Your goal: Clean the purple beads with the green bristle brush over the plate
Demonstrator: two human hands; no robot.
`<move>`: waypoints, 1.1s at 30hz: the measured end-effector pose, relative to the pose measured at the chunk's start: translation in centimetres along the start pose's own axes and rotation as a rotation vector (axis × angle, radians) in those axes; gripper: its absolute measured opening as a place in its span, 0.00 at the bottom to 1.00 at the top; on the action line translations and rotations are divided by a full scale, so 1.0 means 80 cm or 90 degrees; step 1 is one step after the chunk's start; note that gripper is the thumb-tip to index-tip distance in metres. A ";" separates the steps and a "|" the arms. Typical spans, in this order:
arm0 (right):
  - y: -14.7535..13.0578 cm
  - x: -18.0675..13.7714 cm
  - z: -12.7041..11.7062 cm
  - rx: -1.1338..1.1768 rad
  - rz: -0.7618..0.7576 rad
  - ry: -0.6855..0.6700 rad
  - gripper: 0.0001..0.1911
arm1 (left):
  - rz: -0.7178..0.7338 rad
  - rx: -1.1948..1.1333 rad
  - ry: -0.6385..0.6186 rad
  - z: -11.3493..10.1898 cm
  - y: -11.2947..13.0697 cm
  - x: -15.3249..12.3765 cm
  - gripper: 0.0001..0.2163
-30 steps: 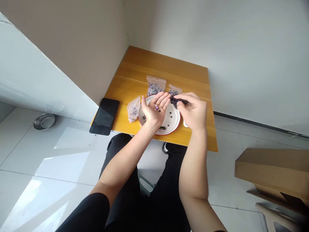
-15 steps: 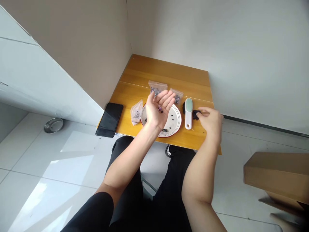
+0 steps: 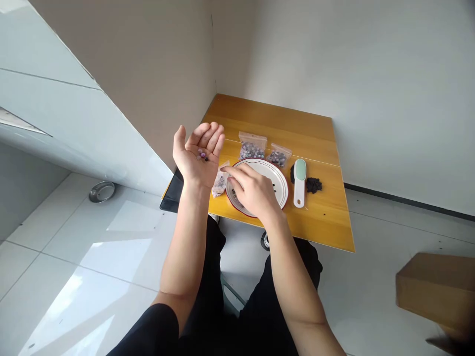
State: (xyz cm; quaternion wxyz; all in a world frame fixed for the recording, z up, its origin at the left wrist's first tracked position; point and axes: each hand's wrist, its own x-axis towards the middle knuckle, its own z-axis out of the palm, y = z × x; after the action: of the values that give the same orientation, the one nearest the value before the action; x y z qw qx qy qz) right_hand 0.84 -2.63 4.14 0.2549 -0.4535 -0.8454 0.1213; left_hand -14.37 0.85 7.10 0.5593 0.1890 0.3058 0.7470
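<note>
My left hand [image 3: 200,159] is palm up with fingers slightly curled, left of the plate, and several small purple and dark beads [image 3: 202,155] lie in its palm. Over the white plate [image 3: 279,179] with a red rim is my right hand [image 3: 254,190], palm down. Its thumb and forefinger point left with a gap between the tips, and I see nothing between them. A few dark beads lie on the plate, partly covered by that hand. A small clear bag [image 3: 220,184] of pale beads lies between my hands, partly hidden.
Behind the plate lie two zip bags of beads, a larger one [image 3: 253,146] and a smaller one [image 3: 279,156]. A white-and-green foot file [image 3: 300,184] and a black clump [image 3: 314,185] lie to the right. A phone [image 3: 172,194] rests at the table's left edge.
My right hand has left the black clump and come left over the plate. My left hand has moved left, away from above the plate, still carrying the beads. The view has shifted slightly.
</note>
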 end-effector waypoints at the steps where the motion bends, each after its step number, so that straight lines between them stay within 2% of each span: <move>1: -0.003 0.002 0.004 -0.011 0.007 -0.012 0.18 | -0.013 0.008 0.001 0.000 0.000 0.001 0.18; 8: 0.000 0.007 0.006 -0.002 0.014 0.012 0.14 | -0.087 0.086 -0.046 -0.001 0.001 0.005 0.21; 15: -0.001 0.008 0.004 0.040 0.017 0.015 0.14 | -0.105 0.139 -0.062 -0.002 -0.002 0.006 0.24; 21: 0.000 0.007 0.004 0.053 0.022 0.011 0.13 | -0.091 0.143 -0.057 0.001 -0.001 0.005 0.22; 25: 0.010 0.004 -0.007 0.087 0.009 0.016 0.10 | -0.075 0.135 -0.046 0.005 0.005 -0.001 0.20; 28: 0.030 -0.002 -0.018 0.102 0.015 0.021 0.15 | -0.063 0.120 -0.061 0.012 0.010 -0.009 0.19; 30: 0.047 -0.007 -0.020 0.068 0.040 -0.008 0.20 | -0.066 0.110 -0.069 0.018 0.012 -0.016 0.20; 33: 0.068 -0.013 -0.006 -0.005 0.065 -0.108 0.21 | -0.075 0.105 -0.081 0.029 0.013 -0.026 0.21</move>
State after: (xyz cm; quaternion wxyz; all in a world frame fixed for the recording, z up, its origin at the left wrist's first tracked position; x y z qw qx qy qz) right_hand 5.40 -0.49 1.88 0.1742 -0.4852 -0.8401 0.1688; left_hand -13.05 -0.78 9.61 0.6032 0.2632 0.3406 0.6714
